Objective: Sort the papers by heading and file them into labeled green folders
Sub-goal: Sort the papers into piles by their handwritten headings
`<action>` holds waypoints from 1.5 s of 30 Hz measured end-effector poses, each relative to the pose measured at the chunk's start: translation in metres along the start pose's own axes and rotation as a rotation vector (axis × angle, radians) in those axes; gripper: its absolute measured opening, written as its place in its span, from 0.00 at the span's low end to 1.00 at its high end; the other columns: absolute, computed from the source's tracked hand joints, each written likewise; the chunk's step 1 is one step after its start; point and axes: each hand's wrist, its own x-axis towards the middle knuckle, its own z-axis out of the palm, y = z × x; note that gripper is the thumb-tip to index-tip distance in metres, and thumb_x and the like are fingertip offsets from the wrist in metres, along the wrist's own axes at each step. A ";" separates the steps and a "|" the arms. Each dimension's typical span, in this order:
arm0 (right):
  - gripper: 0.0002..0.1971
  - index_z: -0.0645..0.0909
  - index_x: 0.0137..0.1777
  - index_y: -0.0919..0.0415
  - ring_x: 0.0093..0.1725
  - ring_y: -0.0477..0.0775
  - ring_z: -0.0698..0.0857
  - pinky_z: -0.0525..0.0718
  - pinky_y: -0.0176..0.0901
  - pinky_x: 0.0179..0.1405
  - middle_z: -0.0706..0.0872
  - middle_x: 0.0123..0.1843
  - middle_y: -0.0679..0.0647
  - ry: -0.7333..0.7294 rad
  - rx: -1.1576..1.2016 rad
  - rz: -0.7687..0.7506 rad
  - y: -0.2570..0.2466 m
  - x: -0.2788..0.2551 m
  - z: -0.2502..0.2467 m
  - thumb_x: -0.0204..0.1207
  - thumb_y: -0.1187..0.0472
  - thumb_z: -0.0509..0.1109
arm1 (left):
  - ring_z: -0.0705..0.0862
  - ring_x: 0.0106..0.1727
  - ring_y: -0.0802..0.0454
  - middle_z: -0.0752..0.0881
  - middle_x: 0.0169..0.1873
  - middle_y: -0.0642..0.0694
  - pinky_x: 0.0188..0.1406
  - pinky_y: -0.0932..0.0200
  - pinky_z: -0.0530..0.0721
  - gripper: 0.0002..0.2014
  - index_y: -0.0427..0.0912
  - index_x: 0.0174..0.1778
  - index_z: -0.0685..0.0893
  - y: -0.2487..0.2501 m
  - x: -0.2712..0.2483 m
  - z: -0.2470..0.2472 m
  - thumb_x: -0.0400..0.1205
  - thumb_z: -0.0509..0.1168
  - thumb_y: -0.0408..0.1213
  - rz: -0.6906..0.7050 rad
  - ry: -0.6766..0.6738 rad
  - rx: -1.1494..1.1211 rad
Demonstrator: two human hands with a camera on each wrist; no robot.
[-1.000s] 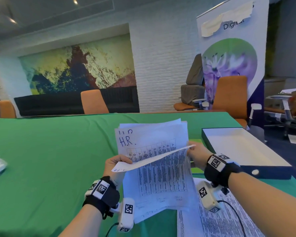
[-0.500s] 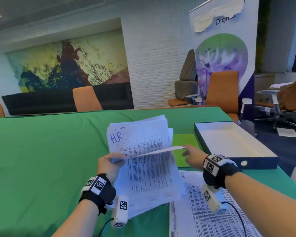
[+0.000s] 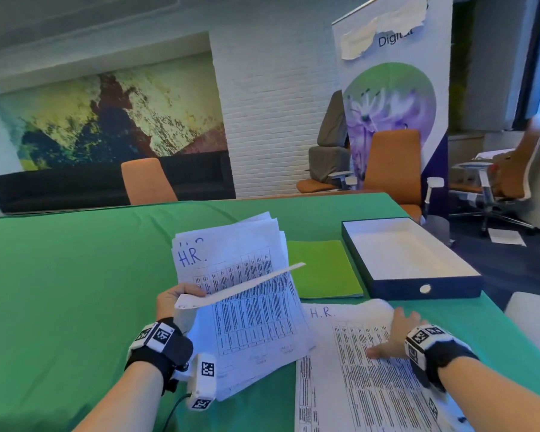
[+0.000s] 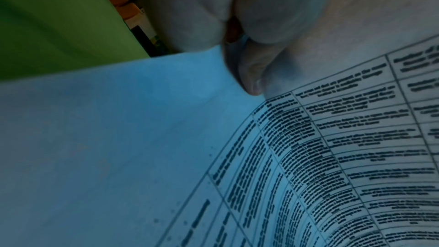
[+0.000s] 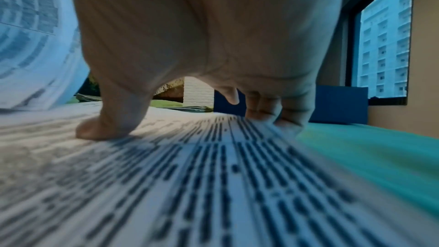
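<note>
My left hand point(image 3: 176, 302) grips a stack of printed papers point(image 3: 250, 319) headed "H.R." and holds it tilted up above the green table. The stack's top sheet point(image 3: 240, 286) bends forward over my thumb. In the left wrist view a fingertip point(image 4: 253, 82) presses on the printed stack point(image 4: 332, 157). My right hand point(image 3: 393, 336) lies flat, fingers spread, on a second pile of papers point(image 3: 349, 388) headed "H.R." on the table. In the right wrist view the thumb point(image 5: 104, 129) and fingertips touch that pile point(image 5: 190, 176). A light green folder point(image 3: 321, 269) lies behind the pile.
A dark box tray with a white inside point(image 3: 424, 289) stands at the right, beside the folder. The green tablecloth point(image 3: 75, 291) stretches left and back. Orange chairs point(image 3: 393, 169) and a banner stand beyond the table. The table's right edge is near my right forearm.
My right hand has let go of the top sheet's right edge and moved down and right onto the pile on the table. The left hand still holds the stack.
</note>
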 end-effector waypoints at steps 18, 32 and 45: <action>0.05 0.79 0.38 0.52 0.43 0.58 0.84 0.85 0.52 0.51 0.84 0.39 0.54 0.316 0.359 -0.142 0.003 0.006 -0.046 0.76 0.59 0.66 | 0.83 0.51 0.43 0.86 0.46 0.42 0.53 0.51 0.77 0.13 0.40 0.45 0.86 0.001 -0.006 0.000 0.72 0.70 0.17 0.009 -0.034 0.138; 0.07 0.84 0.55 0.59 0.49 0.62 0.87 0.84 0.60 0.57 0.88 0.46 0.56 0.498 1.052 -0.513 -0.028 -0.012 -0.132 0.79 0.64 0.68 | 0.82 0.51 0.43 0.86 0.39 0.47 0.54 0.50 0.76 0.07 0.37 0.39 0.85 -0.002 -0.004 -0.001 0.75 0.69 0.21 -0.020 -0.110 0.073; 0.07 0.85 0.49 0.55 0.45 0.55 0.87 0.87 0.49 0.50 0.89 0.43 0.54 0.449 0.950 -0.840 -0.118 -0.033 -0.180 0.78 0.67 0.69 | 0.83 0.42 0.45 0.88 0.35 0.40 0.48 0.57 0.76 0.04 0.27 0.42 0.86 -0.005 0.000 -0.009 0.73 0.70 0.19 -0.006 -0.154 0.086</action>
